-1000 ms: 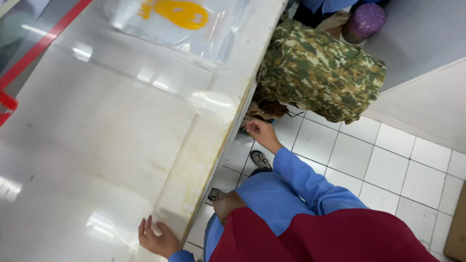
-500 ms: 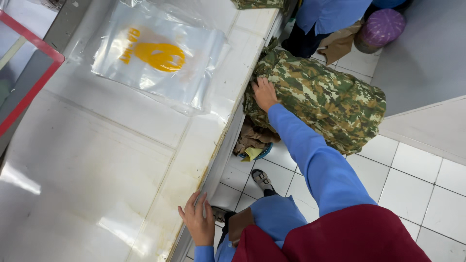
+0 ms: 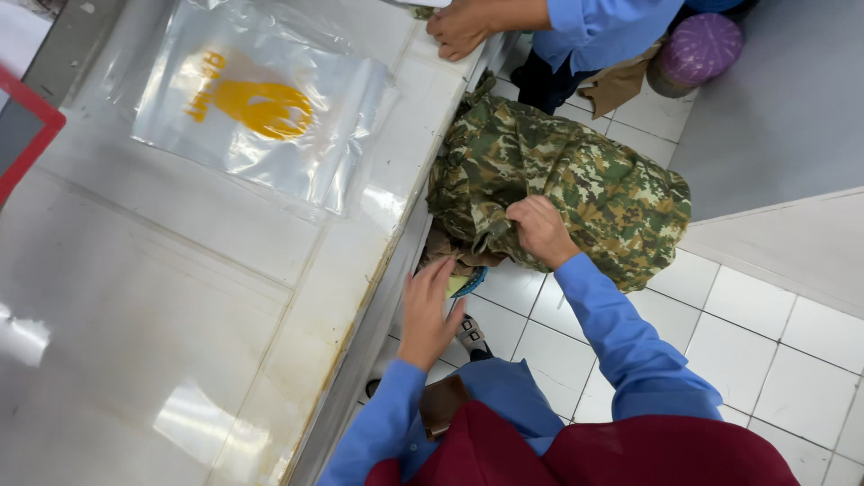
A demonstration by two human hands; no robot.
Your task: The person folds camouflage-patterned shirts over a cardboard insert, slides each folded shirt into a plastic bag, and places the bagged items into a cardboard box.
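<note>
Right hand (image 3: 540,231) is gripping the camouflage bag (image 3: 576,180) hanging off the table (image 3: 180,297) edge; left hand (image 3: 430,310) is reaching open below it; clear plastic bag (image 3: 261,117) is lying near the far edge; a co-worker's hand (image 3: 461,27) is resting there.

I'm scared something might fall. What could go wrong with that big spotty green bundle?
The right hand grips only a bunch of the camouflage cloth bundle, so it could slip to the tiled floor. The left hand reaches under the table's edge and might bump it. Another person's hand works close by.
</note>
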